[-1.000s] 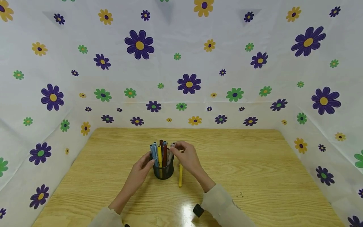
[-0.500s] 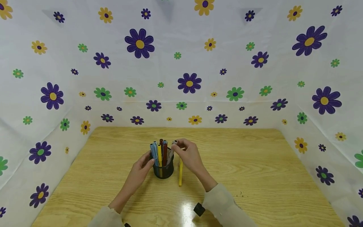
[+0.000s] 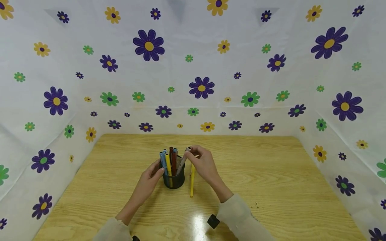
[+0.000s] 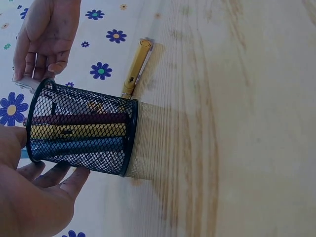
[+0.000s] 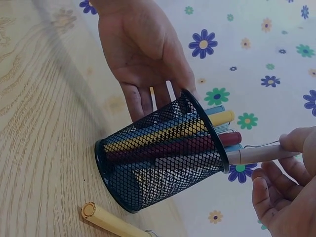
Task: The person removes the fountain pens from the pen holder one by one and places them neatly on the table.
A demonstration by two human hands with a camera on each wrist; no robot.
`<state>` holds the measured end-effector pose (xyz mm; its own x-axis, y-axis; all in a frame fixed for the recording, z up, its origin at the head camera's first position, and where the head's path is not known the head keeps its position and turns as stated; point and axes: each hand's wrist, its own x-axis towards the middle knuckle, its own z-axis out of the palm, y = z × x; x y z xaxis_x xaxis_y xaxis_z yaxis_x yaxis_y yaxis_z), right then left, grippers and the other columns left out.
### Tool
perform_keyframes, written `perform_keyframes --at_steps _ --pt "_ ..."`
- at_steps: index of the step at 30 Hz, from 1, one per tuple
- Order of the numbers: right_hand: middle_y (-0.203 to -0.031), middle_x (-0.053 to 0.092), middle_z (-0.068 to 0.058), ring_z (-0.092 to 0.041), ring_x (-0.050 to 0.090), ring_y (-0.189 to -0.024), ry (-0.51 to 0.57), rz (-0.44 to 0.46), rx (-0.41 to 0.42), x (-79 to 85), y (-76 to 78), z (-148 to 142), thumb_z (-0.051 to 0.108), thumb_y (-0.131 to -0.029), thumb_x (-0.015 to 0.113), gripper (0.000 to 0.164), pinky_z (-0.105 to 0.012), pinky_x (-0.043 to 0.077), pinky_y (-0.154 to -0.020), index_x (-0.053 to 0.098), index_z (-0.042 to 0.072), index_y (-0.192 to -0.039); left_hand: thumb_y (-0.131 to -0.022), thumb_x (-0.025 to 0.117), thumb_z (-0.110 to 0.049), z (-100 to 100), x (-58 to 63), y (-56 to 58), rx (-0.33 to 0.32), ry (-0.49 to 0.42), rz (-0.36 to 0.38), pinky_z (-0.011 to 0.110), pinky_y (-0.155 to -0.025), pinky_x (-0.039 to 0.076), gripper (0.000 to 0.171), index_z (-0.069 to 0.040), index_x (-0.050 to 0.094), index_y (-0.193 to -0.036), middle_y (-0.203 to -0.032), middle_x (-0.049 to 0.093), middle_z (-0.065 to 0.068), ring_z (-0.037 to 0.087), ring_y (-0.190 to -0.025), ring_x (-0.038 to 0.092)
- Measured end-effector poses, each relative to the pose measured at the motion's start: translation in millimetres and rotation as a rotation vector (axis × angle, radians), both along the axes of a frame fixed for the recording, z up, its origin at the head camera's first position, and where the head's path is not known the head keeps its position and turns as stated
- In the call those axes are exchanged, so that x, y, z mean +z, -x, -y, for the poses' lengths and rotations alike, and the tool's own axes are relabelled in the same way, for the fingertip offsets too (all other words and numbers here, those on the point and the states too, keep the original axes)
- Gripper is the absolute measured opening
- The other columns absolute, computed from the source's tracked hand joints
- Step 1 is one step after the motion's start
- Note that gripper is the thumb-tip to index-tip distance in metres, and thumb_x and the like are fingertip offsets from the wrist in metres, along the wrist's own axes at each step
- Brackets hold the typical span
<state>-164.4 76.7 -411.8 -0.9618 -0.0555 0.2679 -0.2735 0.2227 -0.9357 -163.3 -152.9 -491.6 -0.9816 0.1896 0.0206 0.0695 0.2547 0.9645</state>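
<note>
A black mesh pen cup (image 3: 174,182) stands upright on the table, holding several pens in blue, yellow and dark red. My left hand (image 3: 149,178) grips the cup from the left, thumb at the rim and fingers round the mesh, as the right wrist view also shows. Between thumb and fingers, my right hand (image 3: 202,164) pinches a grey pen (image 5: 256,154) near its top end. That pen leans to the right, its lower part inside the cup. Just right of the cup, a yellow pen (image 3: 192,182) lies on the table.
The wood-grain table (image 3: 271,174) is enclosed by a white flower-print cloth (image 3: 241,67) at the back and sides. A few dark specks (image 3: 257,205) lie on the table right of the right forearm. A black block (image 3: 213,221) sits at the right sleeve.
My right hand has moved up and slightly right, drawing the grey pen a little higher and tilting it outward. The left hand stays on the cup.
</note>
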Motion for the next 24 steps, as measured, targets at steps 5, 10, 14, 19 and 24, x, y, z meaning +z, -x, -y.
perform_keyframes --at_steps 5,10,14,19,24 --pt "-0.1 0.071 -0.016 -0.036 0.065 -0.094 0.005 0.007 0.002 0.3 1.0 -2 0.006 -0.099 0.069 0.014 -0.034 0.052 -0.077 0.073 -0.005 -0.107 -0.11 0.054 -0.034 0 1.1 -0.8 -0.001 0.006 -0.01 0.056 -0.116 0.038 0.065 0.0 0.032 -0.161 -0.157 0.042 0.025 0.04 -0.143 0.043" --pt "-0.1 0.072 -0.018 -0.038 0.066 -0.092 0.017 0.004 0.001 3.0 0.7 -4 0.005 -0.099 0.069 0.013 -0.029 0.051 -0.072 0.074 -0.004 -0.107 -0.11 0.055 -0.033 0 0.1 -0.3 0.003 -0.006 0.0 0.055 -0.116 0.037 0.064 -0.002 0.033 -0.161 -0.157 0.042 0.024 0.039 -0.144 0.042" --pt "-0.099 0.072 -0.019 -0.036 0.066 -0.09 0.029 0.016 -0.001 3.4 1.1 -5 0.005 -0.099 0.069 0.013 -0.027 0.052 -0.071 0.074 -0.004 -0.107 -0.11 0.055 -0.034 1 -1.9 0.5 0.003 -0.002 0.005 0.056 -0.116 0.037 0.064 -0.002 0.032 -0.161 -0.157 0.042 0.024 0.039 -0.144 0.042" --pt "-0.099 0.072 -0.017 -0.024 0.066 -0.086 0.037 0.025 -0.005 -4.4 5.5 -7 0.007 -0.099 0.07 0.014 -0.03 0.054 -0.071 0.074 -0.003 -0.108 -0.11 0.054 -0.036 1 -3.3 0.9 -0.004 0.002 0.005 0.056 -0.116 0.037 0.066 -0.001 0.031 -0.161 -0.158 0.042 0.024 0.04 -0.144 0.042" --pt "-0.098 0.073 -0.011 -0.018 0.065 -0.084 0.046 0.02 0.004 -28.6 20.2 -13 0.019 -0.1 0.072 0.019 -0.026 0.05 -0.067 0.076 0.003 -0.11 -0.109 0.054 -0.036 1 -2.4 0.7 -0.005 -0.01 0.007 0.055 -0.117 0.036 0.066 -0.002 0.031 -0.161 -0.158 0.041 0.023 0.039 -0.145 0.041"
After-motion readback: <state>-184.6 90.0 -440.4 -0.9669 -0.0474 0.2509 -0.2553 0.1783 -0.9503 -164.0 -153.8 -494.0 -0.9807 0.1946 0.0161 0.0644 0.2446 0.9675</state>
